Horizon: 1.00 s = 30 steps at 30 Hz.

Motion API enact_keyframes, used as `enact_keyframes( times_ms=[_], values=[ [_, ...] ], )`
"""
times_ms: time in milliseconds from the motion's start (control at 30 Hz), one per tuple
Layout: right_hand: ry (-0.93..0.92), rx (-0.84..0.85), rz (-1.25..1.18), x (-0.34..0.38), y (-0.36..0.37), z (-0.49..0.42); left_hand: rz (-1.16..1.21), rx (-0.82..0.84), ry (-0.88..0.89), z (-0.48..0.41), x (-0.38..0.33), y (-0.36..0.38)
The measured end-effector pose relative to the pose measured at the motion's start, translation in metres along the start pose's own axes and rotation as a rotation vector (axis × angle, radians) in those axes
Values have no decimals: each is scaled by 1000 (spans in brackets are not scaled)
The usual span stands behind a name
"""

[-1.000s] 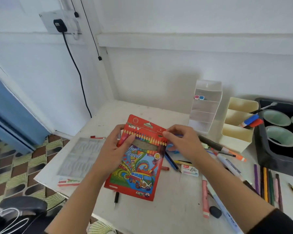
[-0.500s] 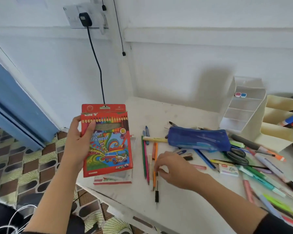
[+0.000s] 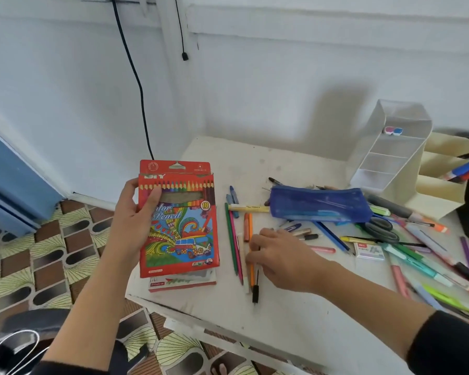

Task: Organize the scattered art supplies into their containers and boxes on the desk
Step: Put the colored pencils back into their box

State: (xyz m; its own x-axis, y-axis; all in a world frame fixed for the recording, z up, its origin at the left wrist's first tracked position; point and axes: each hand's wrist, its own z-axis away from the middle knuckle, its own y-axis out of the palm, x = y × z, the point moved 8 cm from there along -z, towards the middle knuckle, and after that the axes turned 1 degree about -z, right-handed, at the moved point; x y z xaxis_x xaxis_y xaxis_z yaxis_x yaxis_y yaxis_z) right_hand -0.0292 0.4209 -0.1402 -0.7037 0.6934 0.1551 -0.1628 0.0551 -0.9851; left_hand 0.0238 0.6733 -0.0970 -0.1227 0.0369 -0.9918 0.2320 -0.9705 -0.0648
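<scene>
Nearest me, low in the frame, the white tabletop [image 3: 287,320] shows its front edge, and a black pen [image 3: 255,290] lies there pointing toward me. My right hand [image 3: 279,255] reaches in from the lower right. Its fingers are bent down onto an orange pencil [image 3: 251,226] in a loose row of pencils. I cannot tell whether that grip pinches the pencil or only rests on it. A pink pencil [image 3: 236,253] and a green pencil [image 3: 230,234] lie just beside it on the left, roughly parallel.

At centre left my left hand [image 3: 132,215] holds the red colour pencil box [image 3: 182,226] upright above the tabletop's left edge. The grip is closed round the box's left side, with the thumb laid across the front near the window. Under the box a flat white pack with a red edge [image 3: 183,281] lies on the tabletop.

Farther back a blue pencil case [image 3: 320,204] lies across the middle, with a yellow pen [image 3: 248,208] touching its left end. Right of it are black-handled scissors [image 3: 382,228], a small white box [image 3: 370,250] and a heap of markers [image 3: 431,266] running to the right edge. At the upper right stand a white tiered organizer [image 3: 390,152] and a cream holder [image 3: 441,190], against the wall.
</scene>
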Motion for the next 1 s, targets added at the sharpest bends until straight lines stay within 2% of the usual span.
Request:
enact_keyframes(
  times_ms=[367, 633, 867, 1000],
  values=[
    [-106, 230, 218, -13, -1, -29, 2, -3, -5, 3, 2, 21],
    [-120, 138, 26, -32, -19, -16, 60, -76, -11, 3, -5, 17],
    [-201, 69, 13, -38, -8, -6, 108, -86, 11, 4, -18, 21],
    [-147, 19, -14, -53, -7, -5, 122, -69, -12, 8, -13, 31]
  ],
)
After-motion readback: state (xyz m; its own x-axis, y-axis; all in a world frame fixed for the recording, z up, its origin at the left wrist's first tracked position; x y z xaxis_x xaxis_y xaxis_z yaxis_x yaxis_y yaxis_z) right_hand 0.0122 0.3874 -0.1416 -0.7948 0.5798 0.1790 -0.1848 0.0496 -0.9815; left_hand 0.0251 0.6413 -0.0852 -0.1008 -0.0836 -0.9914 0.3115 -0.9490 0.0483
